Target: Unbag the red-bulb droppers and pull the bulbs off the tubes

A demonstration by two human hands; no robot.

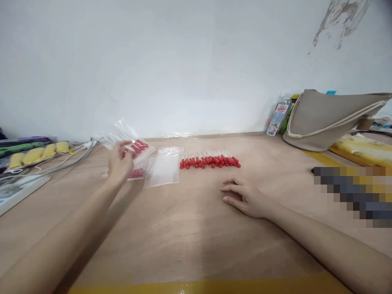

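Note:
My left hand is closed on a clear plastic bag with red-tipped sticks inside, raised a little above the table. Below it lies another clear bag with red tips showing, partly hidden by the hand. Just to the right, flat clear plastic bags lie on the table. A row of pale sticks with red heads, like oversized matches, is spread in the middle with the heads toward me. My right hand rests on the table in front of this row, fingers loosely apart, holding nothing.
Wrapped yellow pieces, cables and a white tray-like object occupy the left side. At the right stand a bottle and a grey bag, with a yellow package beside them. A wall closes off the back.

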